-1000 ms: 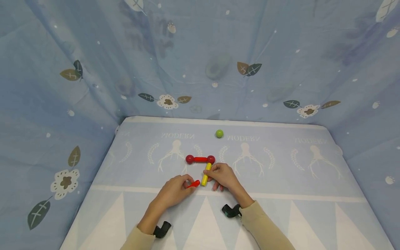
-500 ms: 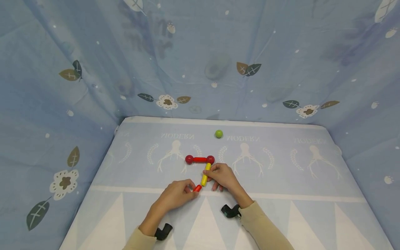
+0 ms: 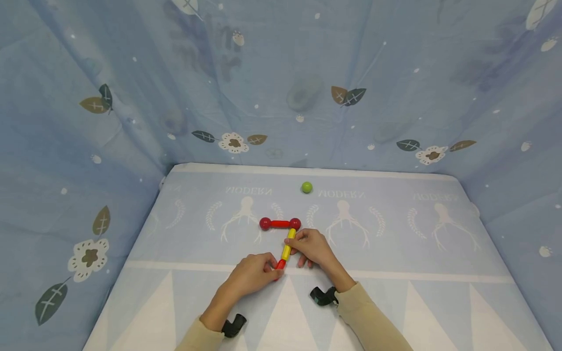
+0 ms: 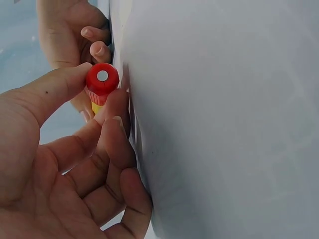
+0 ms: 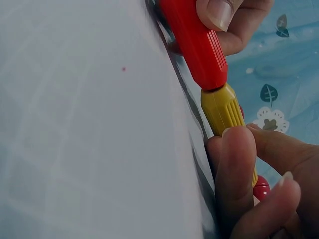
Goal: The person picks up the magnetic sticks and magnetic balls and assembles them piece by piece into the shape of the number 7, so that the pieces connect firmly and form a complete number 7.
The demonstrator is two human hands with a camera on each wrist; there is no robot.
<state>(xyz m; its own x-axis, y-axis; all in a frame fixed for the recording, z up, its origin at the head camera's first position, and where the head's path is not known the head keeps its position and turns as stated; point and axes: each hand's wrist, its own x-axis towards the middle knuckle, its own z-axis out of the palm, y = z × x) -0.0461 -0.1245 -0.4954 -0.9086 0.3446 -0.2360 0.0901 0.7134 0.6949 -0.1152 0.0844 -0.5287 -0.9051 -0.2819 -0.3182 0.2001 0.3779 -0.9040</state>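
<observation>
Pinched between thumb and fingers of my left hand [image 3: 252,273] is a red ribbed rod [image 5: 199,47], whose round end with a pale dot faces the left wrist camera. My right hand [image 3: 313,246] pinches a yellow ribbed rod [image 3: 286,252] around its middle. In the right wrist view the red rod's tapered tip touches the yellow rod's near end, nearly in line with it. The yellow rod's far end meets a dark red ball [image 3: 295,224]. From that ball another red rod [image 3: 280,224] runs left to a second dark red ball [image 3: 265,224].
A green ball [image 3: 307,187] lies alone toward the back of the patterned table cloth [image 3: 377,243]. Blue printed curtains [image 3: 272,73] stand behind the table and at both sides. Black wrist cameras [image 3: 322,296] sit beside both wrists.
My left hand has turned the red rod and brought it from the left of the yellow rod to its near end, where they touch. The right hand has stayed in place.
</observation>
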